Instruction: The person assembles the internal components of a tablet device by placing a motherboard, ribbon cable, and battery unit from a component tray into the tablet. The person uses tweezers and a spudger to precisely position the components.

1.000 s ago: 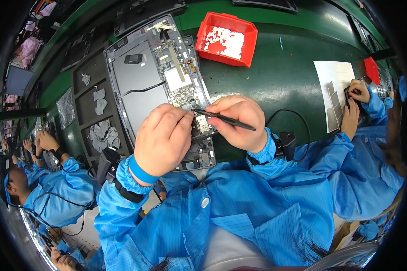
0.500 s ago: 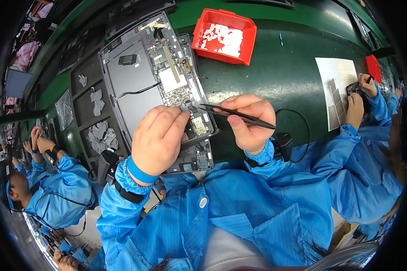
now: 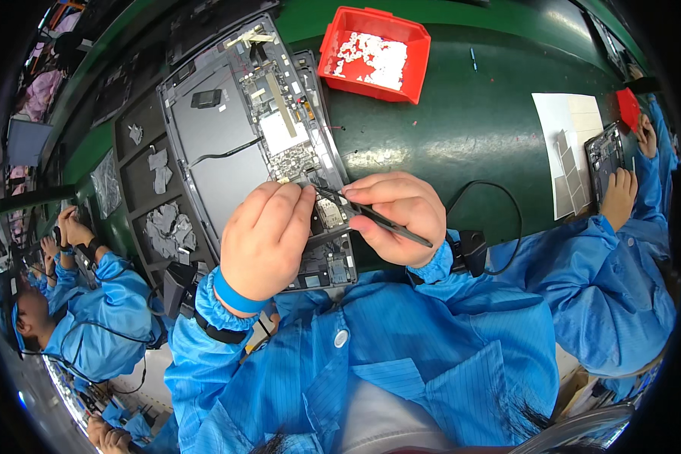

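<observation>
Before me lies an opened flat electronic device point(image 3: 204, 140) with a grey casing and a circuit board point(image 3: 293, 160) along its right side. My left hand point(image 3: 266, 234) rests over the lower board, thumb and fingers pinched together; whatever is between them is hidden, apart from a hint of something small and grey at the fingertips. My right hand point(image 3: 405, 216) grips black tweezers point(image 3: 393, 225), their tips at the board beside my left fingertips. A black cable point(image 3: 227, 153) crosses the casing. Another opened device point(image 3: 331, 265) sits partly underneath, nearer me.
A red bin point(image 3: 415, 79) of small white pieces stands beyond the device. To the left is a dark compartment tray point(image 3: 138, 204) with crumpled grey pieces. Printed sheets point(image 3: 545, 113) lie on the right, near a co-worker's hand point(image 3: 619, 198) at another device point(image 3: 604, 155).
My right hand has moved left, bringing the tweezer tips to my left fingertips. The device has shifted slightly left. At right, the co-worker's hands have moved apart, and a larger device now shows there.
</observation>
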`<state>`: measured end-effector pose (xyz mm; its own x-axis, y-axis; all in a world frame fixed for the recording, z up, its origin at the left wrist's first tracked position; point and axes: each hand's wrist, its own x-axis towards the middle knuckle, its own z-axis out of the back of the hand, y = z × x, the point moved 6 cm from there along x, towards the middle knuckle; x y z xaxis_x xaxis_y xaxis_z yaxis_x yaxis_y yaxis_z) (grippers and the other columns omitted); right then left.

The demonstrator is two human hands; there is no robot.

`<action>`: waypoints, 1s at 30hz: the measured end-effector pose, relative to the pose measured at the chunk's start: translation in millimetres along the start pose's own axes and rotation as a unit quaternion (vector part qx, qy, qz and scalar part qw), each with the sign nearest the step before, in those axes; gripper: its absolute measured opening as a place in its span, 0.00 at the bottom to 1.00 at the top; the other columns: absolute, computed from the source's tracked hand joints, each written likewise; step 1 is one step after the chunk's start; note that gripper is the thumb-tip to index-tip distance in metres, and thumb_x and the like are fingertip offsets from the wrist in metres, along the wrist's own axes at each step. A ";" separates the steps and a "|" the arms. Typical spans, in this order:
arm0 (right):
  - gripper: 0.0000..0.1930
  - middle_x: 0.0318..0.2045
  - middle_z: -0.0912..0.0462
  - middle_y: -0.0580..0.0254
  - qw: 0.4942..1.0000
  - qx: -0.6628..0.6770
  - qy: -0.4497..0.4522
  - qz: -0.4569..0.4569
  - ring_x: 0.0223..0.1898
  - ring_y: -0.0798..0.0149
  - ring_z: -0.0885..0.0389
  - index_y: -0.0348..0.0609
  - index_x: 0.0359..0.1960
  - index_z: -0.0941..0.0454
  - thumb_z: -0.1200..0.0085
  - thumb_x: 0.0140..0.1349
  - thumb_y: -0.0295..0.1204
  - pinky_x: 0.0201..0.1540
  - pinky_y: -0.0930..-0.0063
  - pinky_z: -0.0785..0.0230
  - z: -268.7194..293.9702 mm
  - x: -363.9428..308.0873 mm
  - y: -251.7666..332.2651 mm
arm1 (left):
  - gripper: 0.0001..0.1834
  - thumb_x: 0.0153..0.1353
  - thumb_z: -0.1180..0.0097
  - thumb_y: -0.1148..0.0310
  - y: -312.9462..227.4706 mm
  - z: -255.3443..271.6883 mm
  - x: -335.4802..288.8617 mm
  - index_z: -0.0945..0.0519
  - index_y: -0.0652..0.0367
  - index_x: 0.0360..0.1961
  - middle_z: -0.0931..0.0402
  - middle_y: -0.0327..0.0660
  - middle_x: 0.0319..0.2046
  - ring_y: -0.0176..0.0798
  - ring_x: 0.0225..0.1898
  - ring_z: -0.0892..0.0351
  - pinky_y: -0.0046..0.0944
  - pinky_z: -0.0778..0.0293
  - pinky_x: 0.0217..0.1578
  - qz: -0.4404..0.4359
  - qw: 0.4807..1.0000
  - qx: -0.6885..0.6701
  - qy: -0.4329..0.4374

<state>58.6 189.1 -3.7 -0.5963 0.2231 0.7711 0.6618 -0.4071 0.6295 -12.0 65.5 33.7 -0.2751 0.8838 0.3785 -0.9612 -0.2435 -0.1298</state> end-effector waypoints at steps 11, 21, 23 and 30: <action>0.18 0.33 0.21 0.47 0.998 -0.023 0.060 0.003 0.35 0.49 0.19 0.37 0.30 0.34 0.36 0.42 0.18 0.30 0.65 0.25 -3.7 6.0 4.3 | 0.21 0.35 0.46 0.76 3.5 -0.3 -2.9 0.23 0.68 0.37 0.27 0.45 0.35 0.46 0.37 0.26 0.39 0.26 0.37 -0.009 1.000 -0.012 0.006; 0.17 0.28 0.21 0.49 0.983 -0.102 0.041 0.147 0.31 0.51 0.18 0.40 0.13 0.39 0.37 0.42 0.23 0.18 0.73 0.28 -11.7 -1.3 13.7 | 0.22 0.33 0.47 0.76 6.3 -1.2 -2.8 0.22 0.67 0.37 0.27 0.45 0.34 0.45 0.36 0.26 0.38 0.26 0.36 0.001 1.000 -0.026 -0.004; 0.17 0.28 0.21 0.49 0.982 -0.100 0.037 0.157 0.31 0.51 0.18 0.40 0.13 0.38 0.37 0.42 0.23 0.18 0.73 0.28 -11.9 -2.0 14.6 | 0.22 0.33 0.47 0.76 6.3 -0.5 -1.9 0.22 0.67 0.37 0.27 0.45 0.34 0.45 0.36 0.26 0.38 0.26 0.36 0.001 1.000 -0.028 -0.004; 0.16 0.27 0.21 0.51 0.984 -0.112 0.057 0.130 0.30 0.54 0.18 0.39 0.13 0.37 0.37 0.42 0.23 0.20 0.74 0.28 -10.6 3.0 15.3 | 0.21 0.34 0.47 0.76 5.5 -1.6 -1.1 0.23 0.67 0.36 0.27 0.45 0.34 0.45 0.36 0.26 0.38 0.26 0.36 0.002 1.000 -0.026 -0.003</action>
<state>62.2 174.2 7.2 -0.4754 -0.0098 0.8797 0.6900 -0.6244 0.3660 -16.9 63.8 31.1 -0.2787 0.8806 0.3833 -0.9577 -0.2252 -0.1791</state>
